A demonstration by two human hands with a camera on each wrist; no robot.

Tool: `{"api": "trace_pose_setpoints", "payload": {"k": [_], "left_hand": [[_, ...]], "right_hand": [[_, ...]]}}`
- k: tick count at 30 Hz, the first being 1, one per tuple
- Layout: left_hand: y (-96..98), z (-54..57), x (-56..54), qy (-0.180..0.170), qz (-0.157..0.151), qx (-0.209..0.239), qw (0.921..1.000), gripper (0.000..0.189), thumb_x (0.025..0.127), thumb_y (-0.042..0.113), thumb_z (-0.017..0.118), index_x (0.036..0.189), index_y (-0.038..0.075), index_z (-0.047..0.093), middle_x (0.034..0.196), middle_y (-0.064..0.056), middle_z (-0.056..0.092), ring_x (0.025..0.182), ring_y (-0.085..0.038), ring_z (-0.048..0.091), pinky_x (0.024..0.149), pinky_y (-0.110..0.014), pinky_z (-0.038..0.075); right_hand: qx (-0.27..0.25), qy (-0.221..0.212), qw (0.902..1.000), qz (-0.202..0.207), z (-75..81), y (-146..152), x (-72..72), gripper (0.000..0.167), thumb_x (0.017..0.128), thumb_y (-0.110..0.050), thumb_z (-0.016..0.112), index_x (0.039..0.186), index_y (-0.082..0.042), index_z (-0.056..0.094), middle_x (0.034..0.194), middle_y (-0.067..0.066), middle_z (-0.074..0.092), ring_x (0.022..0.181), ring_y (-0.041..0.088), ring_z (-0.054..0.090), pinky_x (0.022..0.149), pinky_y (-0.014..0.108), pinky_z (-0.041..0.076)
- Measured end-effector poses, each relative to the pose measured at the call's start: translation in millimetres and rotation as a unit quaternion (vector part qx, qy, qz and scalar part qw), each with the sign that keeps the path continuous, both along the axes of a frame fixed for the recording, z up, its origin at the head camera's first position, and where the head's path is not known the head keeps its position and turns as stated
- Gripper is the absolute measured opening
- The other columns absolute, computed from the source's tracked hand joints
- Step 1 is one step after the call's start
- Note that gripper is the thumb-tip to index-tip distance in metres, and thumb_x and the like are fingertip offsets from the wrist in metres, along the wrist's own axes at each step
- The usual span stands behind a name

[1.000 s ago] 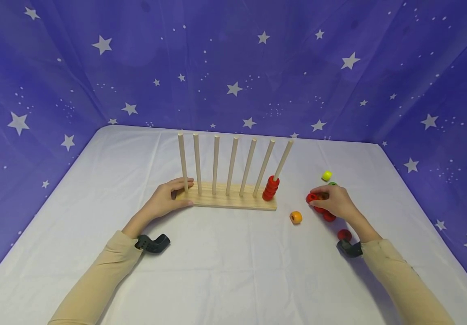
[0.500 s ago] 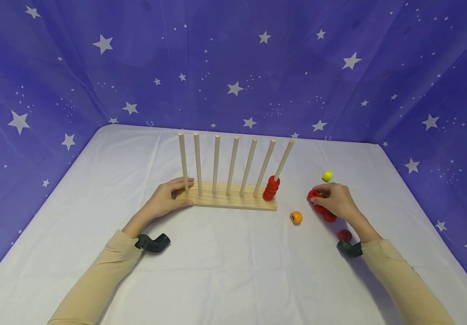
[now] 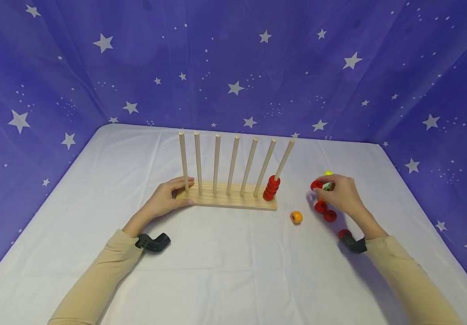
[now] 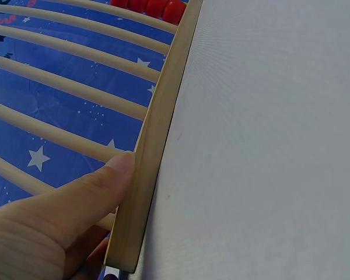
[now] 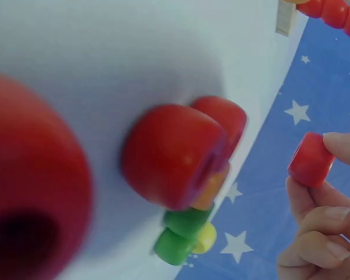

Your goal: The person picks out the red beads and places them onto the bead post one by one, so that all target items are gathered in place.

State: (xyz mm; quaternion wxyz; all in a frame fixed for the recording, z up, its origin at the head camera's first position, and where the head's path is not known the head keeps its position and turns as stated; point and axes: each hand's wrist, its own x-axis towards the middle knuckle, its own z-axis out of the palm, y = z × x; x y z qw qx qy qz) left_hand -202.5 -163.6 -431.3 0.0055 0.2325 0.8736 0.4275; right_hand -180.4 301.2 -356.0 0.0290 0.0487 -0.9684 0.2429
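Note:
A wooden peg rack (image 3: 225, 201) with several upright pegs stands mid-table; red beads (image 3: 271, 188) are stacked on its rightmost peg. My left hand (image 3: 166, 197) grips the left end of its base, the thumb along the front edge in the left wrist view. To the right of the rack, my right hand (image 3: 341, 192) pinches a red bead (image 5: 311, 158) between thumb and fingers, held up above the cloth. Just below that hand lie two more red beads (image 3: 330, 215). Green beads (image 5: 184, 226) show in the right wrist view, largely covered by the hand in the head view.
An orange bead (image 3: 296, 217) lies right of the rack's front corner. Another red bead (image 3: 344, 234) sits by the right wrist, and a yellow bead (image 3: 329, 173) behind the right hand. White cloth (image 3: 225, 271) covers the table, with a starry blue backdrop (image 3: 201, 58) behind.
My right hand has lifted the red bead off the cluster, moving slightly up and away from me, and now partly covers the yellow bead. The left hand and rack stay put.

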Motion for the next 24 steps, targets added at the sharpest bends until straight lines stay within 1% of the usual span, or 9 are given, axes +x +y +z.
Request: {"api": "trace_pose_setpoints", "payload": {"k": [4,6,9,16,22,24], "left_hand": [[-0.3,0.0,0.2,-0.001,-0.001,0.000,1.0000,0.057,0.076,0.020,0.077,0.127,0.003,0.057,0.138,-0.017,0.052,0.134,-0.037,0.041,0.113,-0.049,0.032],[-0.5,0.5,0.5,-0.002,-0.001,0.001,1.0000,0.057,0.076,0.019,0.077,0.127,0.003,0.057,0.138,-0.017,0.052,0.134,-0.036,0.041,0.114,-0.049,0.032],[-0.7,0.6,0.4,0.001,-0.002,-0.002,1.0000,0.057,0.076,0.020,0.077,0.127,0.003,0.057,0.138,-0.017,0.052,0.134,-0.037,0.042,0.113,-0.050,0.033],[-0.7,-0.5,0.4,0.008,-0.002,-0.004,1.0000,0.057,0.076,0.019,0.077,0.127,0.001,0.057,0.137,-0.018,0.052,0.133,-0.038,0.042,0.113,-0.051,0.033],[-0.2,-0.2,0.2,0.012,-0.001,-0.007,0.9999,0.057,0.076,0.020,0.077,0.126,0.001,0.057,0.137,-0.018,0.052,0.132,-0.038,0.043,0.112,-0.050,0.034],[0.1,0.2,0.1,0.013,-0.001,-0.007,0.9999,0.057,0.076,0.020,0.078,0.126,0.001,0.057,0.137,-0.018,0.053,0.132,-0.038,0.044,0.112,-0.049,0.035]], "right_hand": [[0.001,0.025,0.9997,-0.001,7.7,-1.4,0.4,0.032,0.082,-0.017,0.068,0.108,0.002,0.067,0.086,0.020,0.064,0.054,0.016,0.044,0.040,0.021,0.033],[-0.001,0.041,0.9992,-0.001,10.9,-2.3,0.5,0.031,0.082,-0.016,0.069,0.107,0.002,0.068,0.089,0.021,0.065,0.056,0.016,0.044,0.040,0.021,0.033],[-0.006,0.068,0.9977,0.002,13.7,-4.2,0.7,0.030,0.081,-0.016,0.070,0.105,0.001,0.069,0.086,0.020,0.066,0.057,0.014,0.044,0.042,0.021,0.033],[-0.015,0.109,0.9939,0.011,19.0,-10.7,1.7,0.028,0.079,-0.016,0.072,0.103,-0.001,0.070,0.081,0.016,0.065,0.055,0.007,0.040,0.043,0.020,0.032],[-0.018,0.140,0.9896,0.026,34.2,-18.8,4.5,0.026,0.079,-0.016,0.073,0.101,-0.002,0.071,0.081,0.016,0.065,0.054,0.005,0.037,0.043,0.018,0.029],[-0.016,0.149,0.9883,0.029,40.0,-21.2,5.5,0.026,0.079,-0.016,0.073,0.101,-0.002,0.071,0.079,0.014,0.064,0.053,0.005,0.037,0.042,0.018,0.028]]}}
